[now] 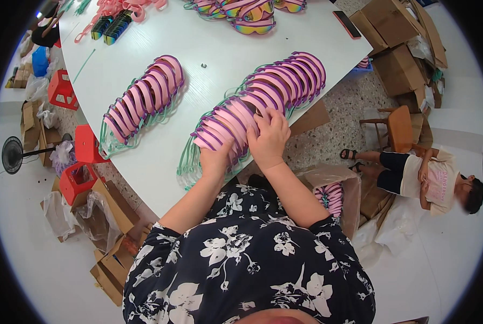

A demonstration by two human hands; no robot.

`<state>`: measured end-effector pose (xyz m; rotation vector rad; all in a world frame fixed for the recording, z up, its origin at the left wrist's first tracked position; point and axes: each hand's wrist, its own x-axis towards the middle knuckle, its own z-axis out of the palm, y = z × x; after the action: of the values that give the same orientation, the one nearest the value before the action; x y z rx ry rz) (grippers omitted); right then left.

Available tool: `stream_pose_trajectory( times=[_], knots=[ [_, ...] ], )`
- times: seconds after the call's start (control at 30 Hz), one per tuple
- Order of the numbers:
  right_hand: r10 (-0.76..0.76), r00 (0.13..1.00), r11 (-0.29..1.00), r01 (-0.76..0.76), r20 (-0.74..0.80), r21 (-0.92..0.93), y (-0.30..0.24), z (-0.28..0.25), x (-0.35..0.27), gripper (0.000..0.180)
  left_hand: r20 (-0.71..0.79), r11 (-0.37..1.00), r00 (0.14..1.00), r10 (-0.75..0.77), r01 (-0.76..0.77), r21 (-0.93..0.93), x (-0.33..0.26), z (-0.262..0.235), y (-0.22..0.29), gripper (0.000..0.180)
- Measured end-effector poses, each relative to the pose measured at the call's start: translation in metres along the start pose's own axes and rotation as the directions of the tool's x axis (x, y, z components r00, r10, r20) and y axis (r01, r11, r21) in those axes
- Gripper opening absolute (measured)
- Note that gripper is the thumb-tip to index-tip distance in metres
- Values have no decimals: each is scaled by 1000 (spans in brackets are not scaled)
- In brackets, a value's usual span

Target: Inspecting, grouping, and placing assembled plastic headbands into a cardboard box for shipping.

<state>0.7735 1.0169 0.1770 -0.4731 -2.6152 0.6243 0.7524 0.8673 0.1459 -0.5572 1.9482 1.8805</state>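
A long nested row of pink swim goggles with purple edges lies slantwise on the white table, green straps trailing from its left side. Around the near part of this row, my left hand is closed, its fingertips partly hidden by the goggles. My right hand grips the row a little farther along, with bent fingers on the pink frames. To the left, apart from both hands, lies a shorter row of the same goggles.
Goggles with mirrored lenses, pink parts and dark lens stacks sit at the table's far side. A phone lies near the right edge. Red stools stand left; an open carton and a seated person are right.
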Motion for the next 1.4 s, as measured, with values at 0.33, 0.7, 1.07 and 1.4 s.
stream_pose_trajectory(
  times=[0.33, 0.7, 1.07, 1.4],
  knots=[
    [67, 996, 990, -74, 65, 117, 7, 2, -3, 38, 10, 999, 1000, 9, -9, 37, 3, -1, -4, 69],
    [120, 989, 955, -90, -92, 281, 19, 8, 10, 44, -8, 1000, 1000, -23, 24, 5, 4, 2, -4, 77],
    [10, 1000, 998, -9, -19, 69, 32, -6, 33, 32, 9, 999, 999, -32, 32, 13, -5, 6, 11, 63],
    [43, 997, 974, -56, 62, 221, 54, 3, 47, 30, 20, 994, 1000, 15, -13, -111, 3, 5, -3, 64]
  ],
)
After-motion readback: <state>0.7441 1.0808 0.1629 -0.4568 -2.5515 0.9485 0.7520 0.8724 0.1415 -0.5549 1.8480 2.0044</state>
